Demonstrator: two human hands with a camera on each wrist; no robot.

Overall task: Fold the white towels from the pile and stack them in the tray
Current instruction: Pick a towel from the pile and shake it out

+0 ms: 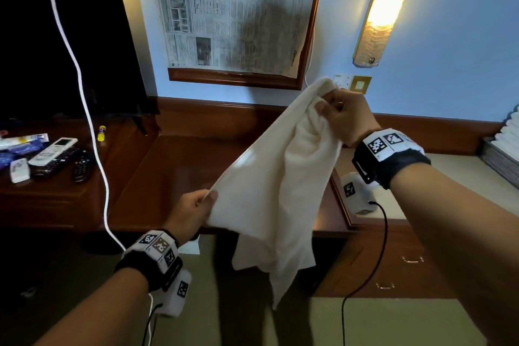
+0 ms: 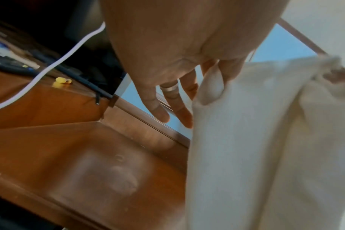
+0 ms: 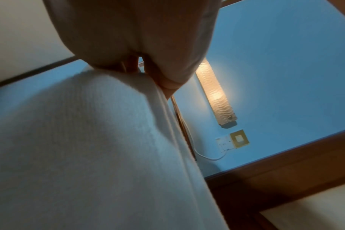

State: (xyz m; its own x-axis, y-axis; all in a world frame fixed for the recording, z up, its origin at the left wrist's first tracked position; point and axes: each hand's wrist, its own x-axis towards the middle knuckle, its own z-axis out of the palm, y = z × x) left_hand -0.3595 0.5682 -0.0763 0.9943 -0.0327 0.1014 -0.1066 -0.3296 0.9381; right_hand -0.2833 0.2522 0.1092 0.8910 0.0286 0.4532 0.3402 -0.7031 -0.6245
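Note:
A white towel (image 1: 280, 185) hangs in the air between both hands, over the front of the wooden desk (image 1: 179, 171). My right hand (image 1: 337, 115) grips its top corner, bunched, high near the wall. My left hand (image 1: 196, 211) pinches a lower edge at the left, close to the desk's front edge. In the left wrist view the thumb side pinches the towel (image 2: 246, 140) while the other fingers (image 2: 158, 109) hang loose. The right wrist view shows the fingers (image 3: 163, 80) curled into the cloth (image 3: 89, 147). At the far right edge sits a grey tray (image 1: 500, 160) with folded white towels (image 1: 509, 132).
Several remote controls (image 1: 53, 157) and packets lie on the lower wooden unit at the left, beside a yellow glue stick (image 1: 102, 132). A white cable (image 1: 84, 109) hangs across a dark screen. A lit wall lamp (image 1: 387, 5) and a socket (image 1: 354, 83) are on the blue wall.

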